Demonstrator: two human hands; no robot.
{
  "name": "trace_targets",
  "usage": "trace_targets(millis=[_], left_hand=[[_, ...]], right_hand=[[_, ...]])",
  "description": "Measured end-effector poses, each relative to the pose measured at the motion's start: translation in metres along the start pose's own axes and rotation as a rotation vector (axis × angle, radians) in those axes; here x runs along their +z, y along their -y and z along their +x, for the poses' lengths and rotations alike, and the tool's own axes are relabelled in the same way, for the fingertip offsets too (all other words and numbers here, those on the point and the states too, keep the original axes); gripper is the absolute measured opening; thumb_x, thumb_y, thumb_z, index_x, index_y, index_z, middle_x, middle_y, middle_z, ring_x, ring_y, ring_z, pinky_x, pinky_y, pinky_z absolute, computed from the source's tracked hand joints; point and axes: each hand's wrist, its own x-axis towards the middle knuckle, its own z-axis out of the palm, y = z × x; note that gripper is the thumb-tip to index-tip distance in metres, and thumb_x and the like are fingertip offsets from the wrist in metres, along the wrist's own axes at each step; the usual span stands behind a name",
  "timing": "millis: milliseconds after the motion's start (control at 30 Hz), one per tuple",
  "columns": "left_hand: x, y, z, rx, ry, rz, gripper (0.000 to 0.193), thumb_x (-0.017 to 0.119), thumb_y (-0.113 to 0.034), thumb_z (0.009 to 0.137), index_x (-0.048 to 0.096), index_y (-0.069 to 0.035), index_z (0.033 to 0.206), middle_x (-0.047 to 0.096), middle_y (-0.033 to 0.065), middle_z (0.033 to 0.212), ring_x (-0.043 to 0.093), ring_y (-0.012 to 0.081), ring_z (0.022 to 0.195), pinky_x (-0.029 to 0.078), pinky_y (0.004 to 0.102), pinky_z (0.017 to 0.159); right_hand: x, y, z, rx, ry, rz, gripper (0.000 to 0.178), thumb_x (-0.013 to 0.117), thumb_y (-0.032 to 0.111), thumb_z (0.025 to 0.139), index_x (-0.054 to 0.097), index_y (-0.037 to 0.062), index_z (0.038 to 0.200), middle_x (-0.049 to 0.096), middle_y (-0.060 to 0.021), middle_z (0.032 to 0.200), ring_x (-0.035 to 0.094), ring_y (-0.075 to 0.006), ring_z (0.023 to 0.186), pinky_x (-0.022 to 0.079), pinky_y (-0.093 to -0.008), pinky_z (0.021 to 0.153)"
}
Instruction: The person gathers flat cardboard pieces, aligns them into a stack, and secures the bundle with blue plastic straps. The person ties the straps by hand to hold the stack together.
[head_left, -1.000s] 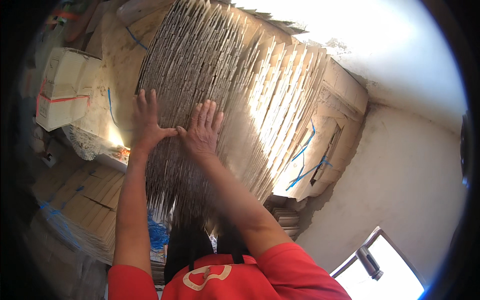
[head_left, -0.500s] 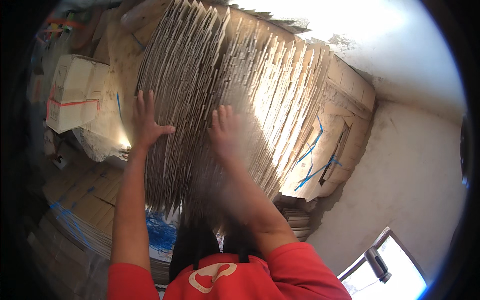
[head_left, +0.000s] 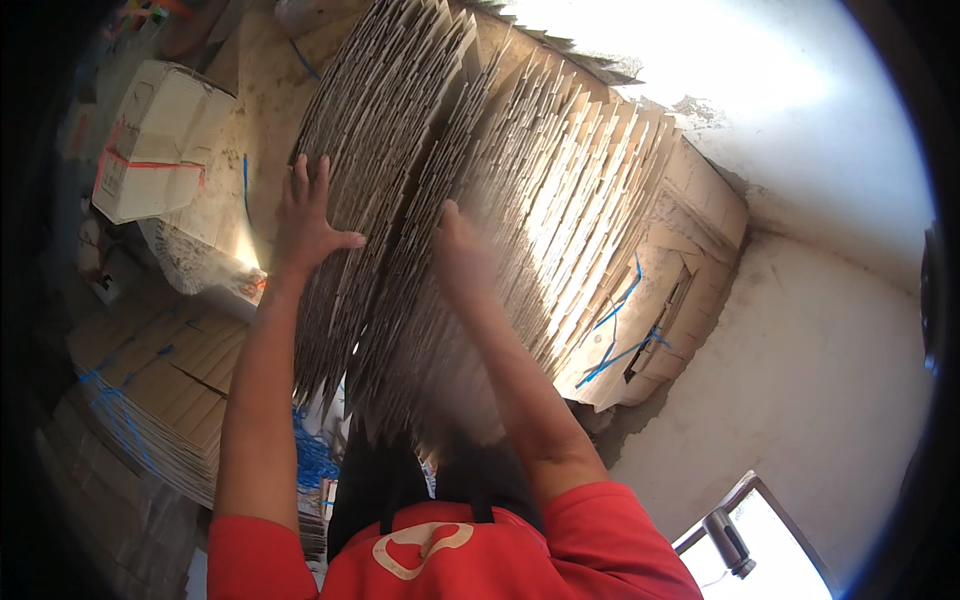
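A long row of flat cardboard sheets [head_left: 400, 130] stands on edge in front of me, packed tightly with the edges facing up. My left hand [head_left: 305, 222] is open against the left side of the row, its fingers up and its thumb stretched across the edges. Over the middle of the row is my right hand [head_left: 465, 260], slightly blurred, its fingers curled together on the sheet edges. What it grips, if anything, is hidden. Between the hands, a dark gap [head_left: 412, 195] parts the sheets.
A cardboard box [head_left: 160, 135] with red strapping sits at the far left. Blue straps [head_left: 612, 335] lie on cardboard at the right end of the row. Stacked cardboard [head_left: 170, 390] lies lower left, near a blue strap tangle [head_left: 315, 450]. A pale wall [head_left: 790, 330] rises at right.
The row appears shifted slightly right in view, and the dark gap between my hands looks wider. My right hand's fingers have curled in; my left hand remains at the row's left side.
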Motion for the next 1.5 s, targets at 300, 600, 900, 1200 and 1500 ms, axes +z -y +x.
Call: trace_targets(millis=[300, 600, 900, 1200, 1500], left_hand=[[0.003, -0.002, 0.002, -0.016, -0.003, 0.007, 0.137, 0.081, -0.064, 0.041, 0.014, -0.022, 0.153, 0.010, 0.0164, 0.158, 0.014, 0.0452, 0.142, 0.026, 0.0633, 0.107], [0.007, 0.004, 0.002, -0.015, -0.016, 0.013, 0.139, 0.081, -0.066, 0.040, 0.014, -0.023, 0.153, 0.012, 0.0162, 0.157, 0.017, 0.0438, 0.141, 0.027, 0.0641, 0.105], [0.004, 0.005, -0.001, -0.055, -0.007, 0.005, 0.138, 0.085, -0.058, 0.041, 0.012, -0.026, 0.154, 0.009, 0.0137, 0.159, 0.014, 0.0449, 0.142, 0.026, 0.0645, 0.105], [0.008, 0.001, 0.002, -0.020, -0.032, 0.006, 0.138, 0.083, -0.062, 0.041, 0.011, -0.026, 0.154, 0.009, 0.0127, 0.159, 0.016, 0.0460, 0.141, 0.028, 0.0649, 0.103], [0.009, 0.000, 0.005, -0.025, -0.019, 0.017, 0.139, 0.082, -0.064, 0.041, 0.011, -0.026, 0.154, 0.010, 0.0135, 0.159, 0.016, 0.0458, 0.142, 0.028, 0.0654, 0.103]], right_hand=[[0.006, 0.019, 0.018, 0.511, 0.086, 0.655, 0.033, 0.056, 0.012, 0.092, 0.045, -0.0007, 0.120, 0.064, -0.0195, 0.084, 0.067, -0.0298, 0.069, 0.053, -0.0406, 0.059], [0.015, 0.001, 0.000, 0.133, -0.099, -0.059, 0.017, 0.060, 0.000, 0.080, 0.048, 0.0022, 0.092, 0.059, -0.0178, 0.067, 0.065, -0.0376, 0.070, 0.051, -0.0426, 0.054], [-0.027, 0.016, 0.060, 0.949, 0.499, 0.833, 0.061, 0.068, 0.038, 0.086, 0.048, -0.0070, 0.122, 0.063, -0.0204, 0.091, 0.067, -0.0246, 0.061, 0.059, -0.0329, 0.050], [-0.005, 0.016, 0.053, 0.508, 0.280, 0.195, 0.084, 0.060, 0.021, 0.082, 0.014, -0.0110, 0.145, 0.067, -0.0234, 0.084, 0.069, -0.0338, 0.075, 0.056, -0.0416, 0.067], [0.003, 0.038, 0.057, 0.452, 0.134, 0.070, 0.078, 0.059, 0.006, 0.081, 0.016, -0.0150, 0.143, 0.067, -0.0235, 0.085, 0.067, -0.0361, 0.079, 0.053, -0.0414, 0.066]])
